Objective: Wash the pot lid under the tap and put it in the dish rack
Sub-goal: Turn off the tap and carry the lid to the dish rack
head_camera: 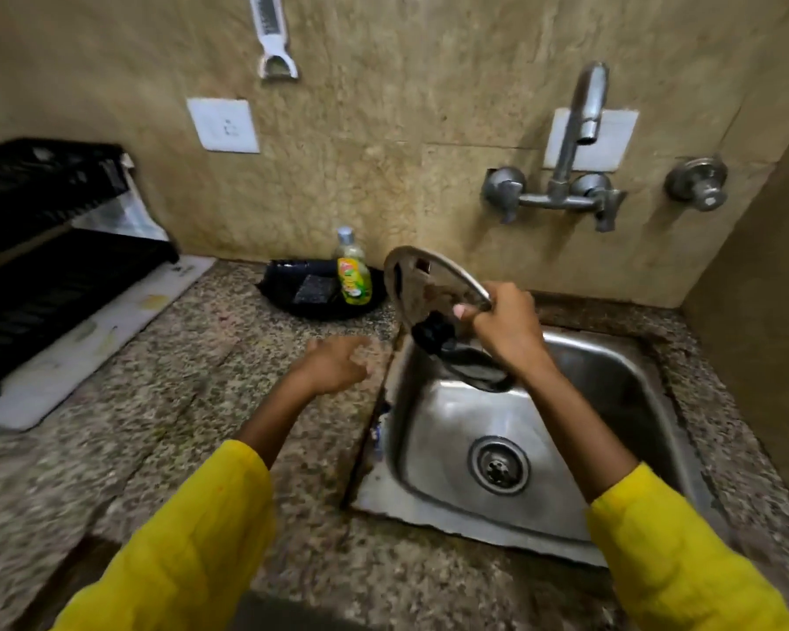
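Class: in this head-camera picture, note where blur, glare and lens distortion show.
Head view: the left hand is motion-blurred; the sink shows soft glare; the wide-angle lens bends the wall and counter edges; the dish rack at the left edge is smeared.

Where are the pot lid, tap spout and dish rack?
pot lid (422, 277): head view, upper metal face.
tap spout (589, 102): head view, downturned end.
dish rack (60, 284): head view, lower black tier.
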